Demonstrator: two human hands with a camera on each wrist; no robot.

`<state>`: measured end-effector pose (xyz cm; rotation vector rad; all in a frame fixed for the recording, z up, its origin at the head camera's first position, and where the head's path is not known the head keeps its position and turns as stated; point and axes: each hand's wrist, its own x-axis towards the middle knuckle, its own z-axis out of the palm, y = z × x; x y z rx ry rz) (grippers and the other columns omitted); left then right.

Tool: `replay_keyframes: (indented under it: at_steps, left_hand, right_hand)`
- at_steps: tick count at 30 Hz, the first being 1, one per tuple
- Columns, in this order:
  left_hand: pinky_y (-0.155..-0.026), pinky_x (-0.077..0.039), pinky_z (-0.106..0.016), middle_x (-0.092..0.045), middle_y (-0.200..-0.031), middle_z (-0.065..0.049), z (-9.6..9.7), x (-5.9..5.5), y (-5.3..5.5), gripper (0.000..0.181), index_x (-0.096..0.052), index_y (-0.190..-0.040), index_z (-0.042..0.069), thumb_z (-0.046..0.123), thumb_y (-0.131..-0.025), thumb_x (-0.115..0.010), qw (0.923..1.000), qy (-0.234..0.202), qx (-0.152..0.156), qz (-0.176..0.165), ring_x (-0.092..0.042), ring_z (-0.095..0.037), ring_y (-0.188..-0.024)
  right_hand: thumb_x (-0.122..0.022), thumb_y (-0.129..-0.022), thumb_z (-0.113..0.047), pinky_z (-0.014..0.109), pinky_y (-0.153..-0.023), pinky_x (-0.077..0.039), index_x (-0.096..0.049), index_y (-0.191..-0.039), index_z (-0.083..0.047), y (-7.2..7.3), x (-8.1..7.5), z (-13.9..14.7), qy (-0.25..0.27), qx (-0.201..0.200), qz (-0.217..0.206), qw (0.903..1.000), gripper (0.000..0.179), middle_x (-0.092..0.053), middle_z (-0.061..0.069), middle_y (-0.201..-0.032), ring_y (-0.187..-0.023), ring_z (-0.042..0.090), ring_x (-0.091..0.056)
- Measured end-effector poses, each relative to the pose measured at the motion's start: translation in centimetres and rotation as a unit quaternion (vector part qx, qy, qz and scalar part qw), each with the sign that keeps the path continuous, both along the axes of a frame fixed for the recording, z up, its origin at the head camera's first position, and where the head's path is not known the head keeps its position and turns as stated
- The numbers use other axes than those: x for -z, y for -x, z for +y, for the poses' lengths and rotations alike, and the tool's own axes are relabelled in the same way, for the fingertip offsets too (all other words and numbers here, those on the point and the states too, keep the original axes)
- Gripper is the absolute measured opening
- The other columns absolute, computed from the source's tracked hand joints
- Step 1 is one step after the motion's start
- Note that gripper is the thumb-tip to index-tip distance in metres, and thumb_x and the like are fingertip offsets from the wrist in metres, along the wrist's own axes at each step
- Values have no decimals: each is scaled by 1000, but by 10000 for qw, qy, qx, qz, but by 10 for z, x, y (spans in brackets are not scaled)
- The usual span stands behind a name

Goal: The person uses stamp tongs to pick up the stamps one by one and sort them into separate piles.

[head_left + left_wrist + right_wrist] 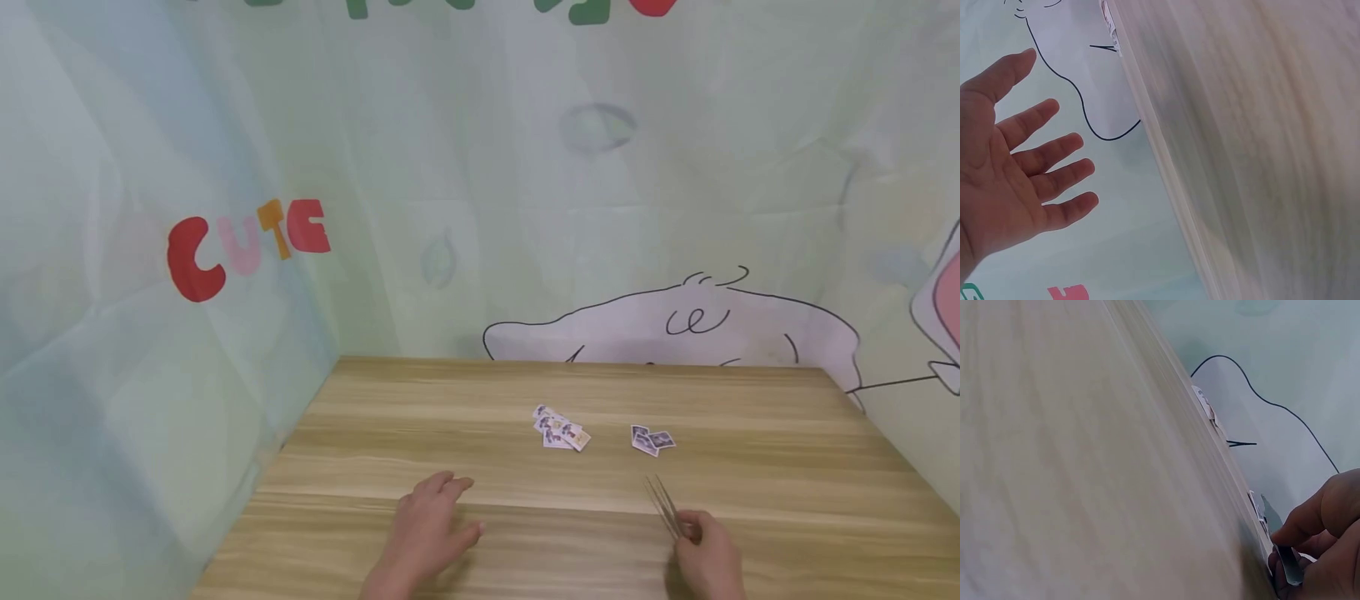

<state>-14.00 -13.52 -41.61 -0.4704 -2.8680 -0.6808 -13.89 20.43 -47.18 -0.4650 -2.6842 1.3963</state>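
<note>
My right hand (708,550) pinches a pair of metal tweezers (663,507), whose two tips stand apart and point away from me. Just beyond the tips lies a small pile of dark-pictured cards or stickers (651,440). To its left is a larger overlapping pile of colourful ones (560,429). My left hand (427,529) is over the table on the left, fingers spread and nothing in it; the left wrist view shows its bare palm (1004,181). In the right wrist view the thumb and fingers press on the tweezers (1286,559), and both piles appear edge-on.
The wood-grain table (360,433) reaches back to a printed cloth (450,167) that hangs behind it and along its left side. Red, pink and orange letters (307,225) and a cartoon outline decorate the cloth.
</note>
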Motion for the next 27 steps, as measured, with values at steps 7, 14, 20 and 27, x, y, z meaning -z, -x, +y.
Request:
replay_keyframes:
  at_steps: [7,14,20,27]
  left_hand:
    - [-83,-40,-63,-53,-122,-22,-8,0,-3,50,-60,-117,5,33,-77,-73,9999,-74,-74,-28,-48,-41,-112]
    - [-82,-40,-64,-53,-122,-21,-15,-1,-7,53,-61,-118,8,36,-76,-73,9996,-100,-256,-98,-48,-41,-111]
    - [-83,-39,-64,-54,-121,-21,-21,0,-10,53,-61,-118,7,37,-77,-71,9994,-83,-325,-22,-49,-41,-110]
    - [-81,-43,-58,-55,-119,-18,-24,1,-13,52,-61,-117,6,36,-76,-72,9992,-52,-370,111,-52,-37,-106]
  right_hand:
    - [-55,-74,9,42,-68,-46,-55,-109,15,1,-2,2,-97,52,-216,9997,35,-60,18,-88,-82,31,-55]
    - [-64,-73,6,40,-66,-46,-59,-103,14,4,-4,3,-230,-11,-226,9995,32,-61,11,-81,-77,27,-56]
    - [-67,-75,3,41,-67,-45,-60,-103,12,7,-4,2,-123,-26,-361,9993,31,-61,12,-83,-79,28,-55]
    - [-68,-77,-6,34,-63,-44,-60,-101,12,4,-3,3,-93,-189,-103,9997,31,-62,8,-81,-76,26,-56]
